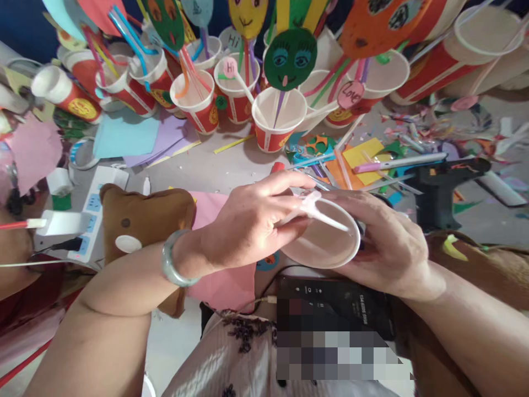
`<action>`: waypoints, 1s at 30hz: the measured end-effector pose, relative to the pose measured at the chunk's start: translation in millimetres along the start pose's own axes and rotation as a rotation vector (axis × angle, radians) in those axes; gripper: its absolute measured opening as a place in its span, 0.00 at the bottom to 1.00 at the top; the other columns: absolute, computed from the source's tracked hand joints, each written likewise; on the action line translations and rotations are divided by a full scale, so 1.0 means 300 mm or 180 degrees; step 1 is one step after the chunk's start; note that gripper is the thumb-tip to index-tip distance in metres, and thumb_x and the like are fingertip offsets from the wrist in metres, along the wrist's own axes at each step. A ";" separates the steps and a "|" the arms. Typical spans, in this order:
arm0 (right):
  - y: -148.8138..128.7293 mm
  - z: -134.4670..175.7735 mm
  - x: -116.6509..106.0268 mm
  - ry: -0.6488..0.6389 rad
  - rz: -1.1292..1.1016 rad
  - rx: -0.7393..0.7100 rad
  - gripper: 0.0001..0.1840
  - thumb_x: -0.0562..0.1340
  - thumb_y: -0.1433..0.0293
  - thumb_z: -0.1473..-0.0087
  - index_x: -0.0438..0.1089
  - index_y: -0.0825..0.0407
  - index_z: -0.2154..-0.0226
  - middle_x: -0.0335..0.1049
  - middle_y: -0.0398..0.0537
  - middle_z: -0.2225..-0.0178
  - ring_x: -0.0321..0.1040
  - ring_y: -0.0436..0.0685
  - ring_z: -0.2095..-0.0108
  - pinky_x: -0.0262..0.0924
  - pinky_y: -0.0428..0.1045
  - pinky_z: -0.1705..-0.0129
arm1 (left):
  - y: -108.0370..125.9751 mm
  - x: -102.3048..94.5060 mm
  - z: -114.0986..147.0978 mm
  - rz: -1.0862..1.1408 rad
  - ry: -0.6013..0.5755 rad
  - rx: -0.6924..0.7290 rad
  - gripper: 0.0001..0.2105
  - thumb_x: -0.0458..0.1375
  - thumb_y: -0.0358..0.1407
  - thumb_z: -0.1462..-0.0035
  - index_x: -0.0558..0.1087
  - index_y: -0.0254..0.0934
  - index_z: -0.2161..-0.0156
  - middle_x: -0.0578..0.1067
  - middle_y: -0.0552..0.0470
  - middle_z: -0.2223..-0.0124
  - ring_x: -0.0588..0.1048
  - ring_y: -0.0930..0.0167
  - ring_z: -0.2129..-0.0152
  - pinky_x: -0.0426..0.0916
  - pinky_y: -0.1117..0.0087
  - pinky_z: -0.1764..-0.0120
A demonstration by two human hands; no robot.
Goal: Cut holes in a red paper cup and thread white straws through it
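Note:
A paper cup (326,251) is tilted in front of me, its wide white mouth facing up and toward me. My right hand (386,248) is closed around the cup's right side. My left hand (252,218) pinches a white straw-like piece (313,206) at the far rim, and part of that piece slants across the cup's opening. The lower left fingers reach over the near-left rim. Both hands hide most of the cup's outer wall. A pink sheet (231,289) lies beneath my left hand.
Red-and-white cups (273,138) with straws and painted paper faces line the back. A brown cushion (142,220) and a power strip (93,220) lie left. A black glue gun (433,187) and paper scraps (363,160) lie right. A phone (334,292) sits near my lap.

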State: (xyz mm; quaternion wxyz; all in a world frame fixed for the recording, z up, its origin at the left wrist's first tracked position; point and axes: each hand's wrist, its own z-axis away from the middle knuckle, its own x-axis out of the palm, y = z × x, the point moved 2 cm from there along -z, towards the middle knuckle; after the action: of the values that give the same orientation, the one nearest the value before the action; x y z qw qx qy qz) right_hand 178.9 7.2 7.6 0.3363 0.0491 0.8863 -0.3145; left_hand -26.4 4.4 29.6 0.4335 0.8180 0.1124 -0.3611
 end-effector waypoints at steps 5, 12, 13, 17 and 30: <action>-0.002 0.000 0.003 0.0046 0.0039 -0.0027 0.37 0.71 0.65 0.46 0.63 0.51 0.37 0.75 0.57 0.49 0.76 0.62 0.52 0.74 0.57 0.51 | 0.002 0.000 0.002 -0.0041 0.0030 0.0060 0.05 0.60 0.33 0.36 0.78 0.37 0.58 0.77 0.47 0.46 0.80 0.71 0.56 0.76 0.70 0.50; -0.008 -0.001 0.001 0.0043 0.0051 -0.0093 0.34 0.70 0.65 0.44 0.63 0.54 0.38 0.75 0.59 0.49 0.76 0.63 0.51 0.74 0.57 0.51 | 0.006 0.000 0.004 -0.0090 0.0014 0.0070 0.06 0.60 0.31 0.37 0.78 0.38 0.56 0.77 0.47 0.45 0.80 0.70 0.55 0.77 0.69 0.50; -0.008 -0.001 0.002 0.0048 0.0049 -0.0109 0.34 0.70 0.65 0.44 0.63 0.54 0.38 0.75 0.60 0.49 0.76 0.63 0.51 0.74 0.58 0.51 | 0.006 0.001 0.005 -0.0093 0.0016 0.0073 0.07 0.60 0.31 0.37 0.78 0.38 0.55 0.77 0.47 0.45 0.80 0.70 0.54 0.77 0.69 0.50; -0.007 -0.001 0.004 0.0050 0.0083 -0.0089 0.34 0.69 0.64 0.44 0.63 0.51 0.38 0.75 0.58 0.50 0.76 0.64 0.52 0.75 0.59 0.53 | 0.005 0.003 0.006 -0.0071 0.0019 0.0087 0.06 0.59 0.31 0.36 0.78 0.38 0.56 0.77 0.47 0.45 0.80 0.69 0.53 0.77 0.69 0.50; -0.002 0.010 0.004 0.0054 0.0070 -0.0068 0.35 0.70 0.67 0.45 0.63 0.51 0.37 0.75 0.58 0.49 0.76 0.64 0.52 0.75 0.58 0.53 | 0.002 0.007 0.008 0.0077 0.0033 0.0077 0.05 0.60 0.30 0.37 0.77 0.36 0.57 0.78 0.46 0.46 0.81 0.70 0.56 0.78 0.70 0.53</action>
State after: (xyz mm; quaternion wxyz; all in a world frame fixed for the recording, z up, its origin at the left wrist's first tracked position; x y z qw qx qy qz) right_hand 179.5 4.9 5.4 0.3328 0.0580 0.8918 -0.3009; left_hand -25.8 1.9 27.7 0.4274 0.8263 0.1004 -0.3528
